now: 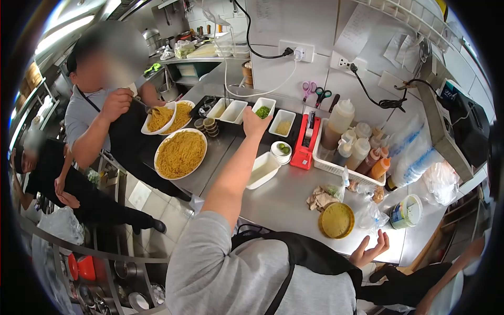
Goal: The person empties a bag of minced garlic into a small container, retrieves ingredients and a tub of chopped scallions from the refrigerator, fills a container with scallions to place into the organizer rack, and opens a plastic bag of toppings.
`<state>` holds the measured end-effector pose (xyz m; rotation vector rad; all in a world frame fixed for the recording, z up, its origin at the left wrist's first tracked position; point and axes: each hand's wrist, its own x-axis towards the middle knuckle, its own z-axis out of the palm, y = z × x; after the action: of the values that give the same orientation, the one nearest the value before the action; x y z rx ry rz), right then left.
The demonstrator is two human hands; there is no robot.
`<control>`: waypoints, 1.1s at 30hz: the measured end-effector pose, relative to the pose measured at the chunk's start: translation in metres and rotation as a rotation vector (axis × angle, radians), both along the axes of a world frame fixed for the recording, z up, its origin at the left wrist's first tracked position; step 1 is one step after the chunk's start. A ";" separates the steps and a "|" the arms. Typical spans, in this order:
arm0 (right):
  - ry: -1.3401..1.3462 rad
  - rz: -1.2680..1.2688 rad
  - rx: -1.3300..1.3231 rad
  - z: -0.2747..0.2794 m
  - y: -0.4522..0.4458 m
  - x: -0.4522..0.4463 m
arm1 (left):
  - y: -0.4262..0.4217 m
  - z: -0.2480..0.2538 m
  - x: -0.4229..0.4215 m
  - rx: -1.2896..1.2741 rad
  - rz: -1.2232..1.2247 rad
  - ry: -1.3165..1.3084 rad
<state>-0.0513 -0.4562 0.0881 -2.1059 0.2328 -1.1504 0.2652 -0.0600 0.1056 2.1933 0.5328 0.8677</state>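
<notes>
My left hand [256, 124] reaches across the counter, its thumb and fingers around the near end of a white container of chopped greens [263, 111]. My right hand [370, 249] is at the counter's front edge, empty with its fingers apart. Left of it lies a round dish with a yellowish inside [337, 220]. Beside the greens are a white container of pale chopped food [283, 126] and other white tubs [232, 112]. An empty white container [263, 170] stands below my left hand, next to small stacked bowls with green limes on top [283, 148].
A co-worker [94, 100] at the left holds a bowl of noodles [160, 119] near a large noodle plate [180, 154]. A red device [306, 143] and a basket of sauce bottles [325, 161] stand at the back. Scissors [322, 95] and cables hang on the wall.
</notes>
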 end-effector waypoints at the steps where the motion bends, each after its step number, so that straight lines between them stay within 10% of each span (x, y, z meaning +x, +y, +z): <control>1: -0.008 0.000 -0.005 0.000 0.003 0.003 | -0.002 -0.001 0.002 -0.002 -0.003 0.008; 11: -0.043 0.076 -0.032 0.004 0.017 0.039 | 0.012 -0.033 0.029 0.108 -0.097 0.203; 22: -0.066 0.395 0.135 0.021 -0.017 0.089 | -0.073 0.010 -0.164 0.094 -0.259 -0.289; 33: -0.034 0.884 0.191 0.000 -0.041 0.112 | -0.149 0.020 -0.261 0.152 -0.185 -0.049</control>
<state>0.0605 -0.4975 0.0885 -1.7045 -0.5405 -0.5901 0.0046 -0.2093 0.1257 2.3089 0.2414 0.8839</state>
